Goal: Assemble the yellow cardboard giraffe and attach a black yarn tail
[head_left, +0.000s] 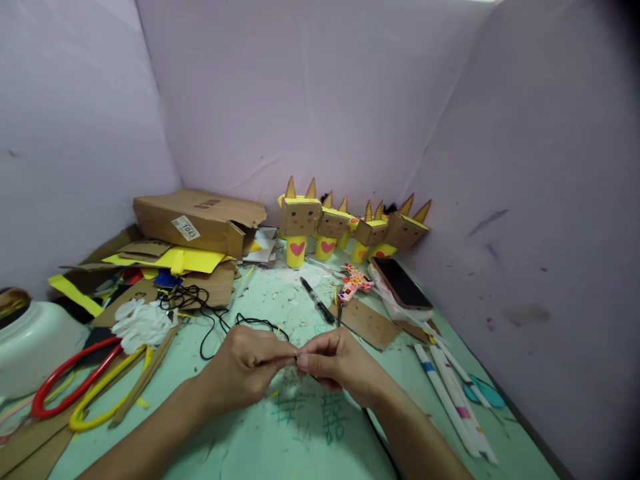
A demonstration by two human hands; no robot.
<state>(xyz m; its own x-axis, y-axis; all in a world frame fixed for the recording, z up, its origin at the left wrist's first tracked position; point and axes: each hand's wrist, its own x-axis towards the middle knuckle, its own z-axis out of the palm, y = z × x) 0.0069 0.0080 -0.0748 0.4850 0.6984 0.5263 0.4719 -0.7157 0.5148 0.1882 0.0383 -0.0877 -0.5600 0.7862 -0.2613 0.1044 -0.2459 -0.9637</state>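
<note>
In the head view, the left hand (249, 371) and the right hand (336, 363) meet fingertip to fingertip above the pale green table (280, 440). Both hands are pinched closed on a thin black cord (227, 325), which runs from the fingers back and left across the table toward a loose tangle beside a wad of white material (141, 323). Whatever else sits between the fingertips is too small to tell.

Just behind the hands lie a black pen (317, 301) and a flat cardboard piece (369, 323). A phone (401, 283) rests farther right, near rolled white paper sticks (453, 400). Along the back wall stands a row of cardboard-headed yellow figures (299, 223). At left are a cardboard box (197, 220) and red and yellow loops (83, 383).
</note>
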